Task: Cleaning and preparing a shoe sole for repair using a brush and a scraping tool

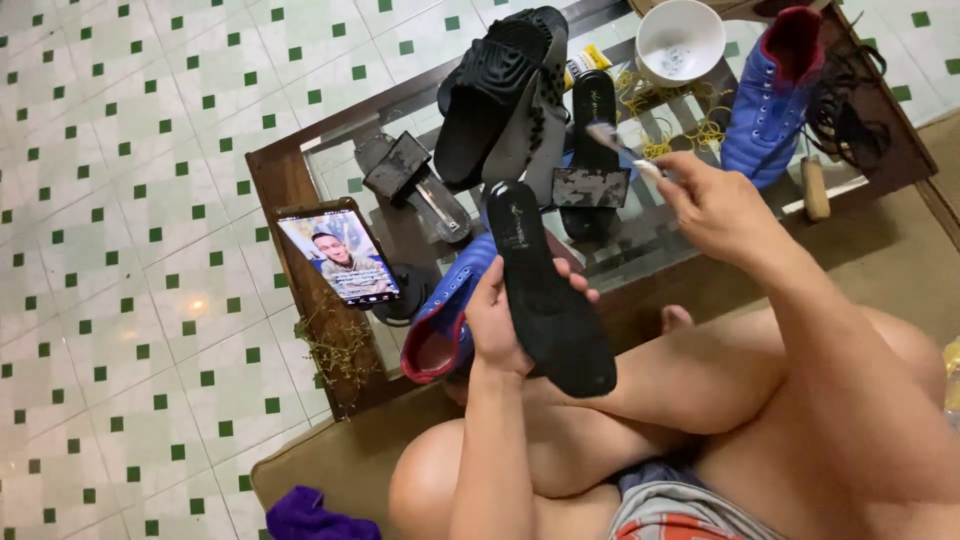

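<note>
At the near edge of the glass-topped table (290, 190), the left hand (497, 325) grips a black insole (545, 295) from its side, fingers curled around the edge, the insole tilted with its toe end pointing away over the glass. The right hand (715, 205) is closed on a small brush (618, 148), pinched at the handle; the bristle end points toward the table's middle, above a second black insole (592, 110) lying on the glass. The brush is near the held insole but apart from it. A blue boot with red lining (445, 325) lies just behind the left hand at the near edge. A second blue boot (775, 95) stands toward the far right corner, beside a white bowl (680, 42). Two black slides (505, 90) lean together at the far edge. A phone (340, 255), screen lit, rests on the left edge. Loose yellow thread (690, 125) lies between bowl and boot.
</note>
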